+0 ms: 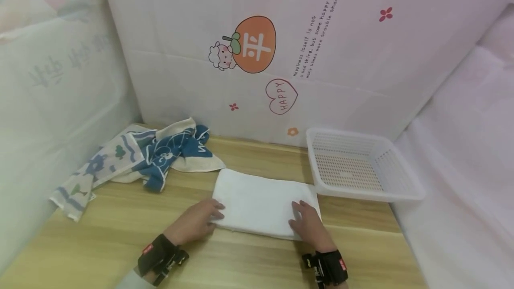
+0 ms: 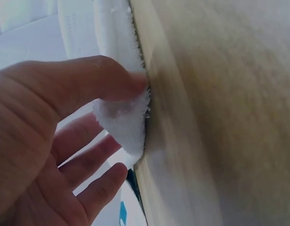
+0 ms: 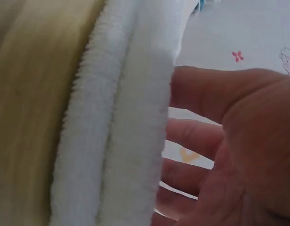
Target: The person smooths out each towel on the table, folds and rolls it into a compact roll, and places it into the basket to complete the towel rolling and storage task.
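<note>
A folded white towel lies flat on the wooden table, its stacked layers showing along the near edge in the right wrist view. At its left end, my left hand touches the corner. In the left wrist view the thumb lies against the towel edge, and the other fingers stay loosely spread beside it. My right hand rests on the towel near its right end, fingers relaxed on the top face. The right wrist view has those fingers partly hidden behind the towel layers.
Crumpled blue, white and patterned towels lie at the back left of the table. A white plastic basket stands at the back right, close to the folded towel's far corner. Printed cloth walls enclose the back and sides.
</note>
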`<state>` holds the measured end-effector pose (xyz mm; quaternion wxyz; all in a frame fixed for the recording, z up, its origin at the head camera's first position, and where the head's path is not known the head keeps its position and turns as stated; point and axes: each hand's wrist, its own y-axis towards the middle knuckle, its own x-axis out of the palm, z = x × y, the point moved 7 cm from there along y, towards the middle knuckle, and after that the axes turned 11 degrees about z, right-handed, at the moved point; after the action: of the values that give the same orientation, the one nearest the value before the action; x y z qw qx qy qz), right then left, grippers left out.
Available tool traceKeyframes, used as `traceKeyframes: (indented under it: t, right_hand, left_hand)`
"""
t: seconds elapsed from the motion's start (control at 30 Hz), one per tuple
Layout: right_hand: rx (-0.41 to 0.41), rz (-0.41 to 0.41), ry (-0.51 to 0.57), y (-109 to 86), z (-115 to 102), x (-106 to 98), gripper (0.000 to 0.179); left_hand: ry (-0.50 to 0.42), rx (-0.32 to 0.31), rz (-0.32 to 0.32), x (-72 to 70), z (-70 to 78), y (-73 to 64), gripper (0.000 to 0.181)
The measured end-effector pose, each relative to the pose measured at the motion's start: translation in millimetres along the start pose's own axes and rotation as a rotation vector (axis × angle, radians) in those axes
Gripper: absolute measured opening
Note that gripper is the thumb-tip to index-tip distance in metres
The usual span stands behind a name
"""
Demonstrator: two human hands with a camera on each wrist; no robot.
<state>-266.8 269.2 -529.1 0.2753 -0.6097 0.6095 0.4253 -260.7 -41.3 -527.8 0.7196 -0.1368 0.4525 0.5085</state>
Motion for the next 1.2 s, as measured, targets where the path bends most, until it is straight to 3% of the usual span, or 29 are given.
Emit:
traceKeyframes:
  t: [0.1, 0.23, 0.3, 0.43, 0.53, 0.63, 0.8, 1.03, 1.2]
  right_hand:
    - [-0.019, 0.015, 0.004, 6.4, -3.3, 4.8, 0.051]
    - [-0.103, 0.022, 0.018, 11.4, -11.8, 15.3, 0.05]
    - [-0.156, 0.033, 0.016, 11.7, -18.5, 19.6, 0.049]
    - [-0.187, 0.02, -0.006, 5.1, -37.1, 20.3, 0.046]
    - [-0.185, -0.017, -0.019, -8.5, -55.9, 12.6, 0.041]
    - [-0.223, 0.001, -0.049, -26.5, -70.2, 2.0, 0.035]
    - [-0.321, 0.054, -0.14, -45.3, -72.0, -4.2, 0.03]
    - [-0.39, 0.075, -0.211, -35.6, -67.6, 10.4, 0.028]
    - [-0.384, 0.08, -0.255, -28.1, -66.0, 17.7, 0.022]
  left_hand:
    - [-0.022, -0.052, 0.016, -4.6, -3.8, -0.7, 0.034]
    - [-0.007, -0.082, 0.05, -16.1, -10.2, -5.7, 0.041]
    - [0.008, -0.076, 0.071, -22.7, -12.7, -9.2, 0.042]
    - [0.058, -0.028, 0.109, -32.4, -13.7, -13.8, 0.038]
    - [0.096, 0.01, 0.125, -30.2, -12.2, -13.2, 0.034]
    - [0.139, 0.052, 0.139, -24.6, -9.6, -10.7, 0.035]
    - [0.187, 0.098, 0.125, -19.2, -5.1, -7.2, 0.033]
    - [0.268, 0.17, 0.17, -14.1, 7.8, -1.8, 0.026]
    - [0.267, 0.168, 0.183, -14.5, 12.1, 0.1, 0.024]
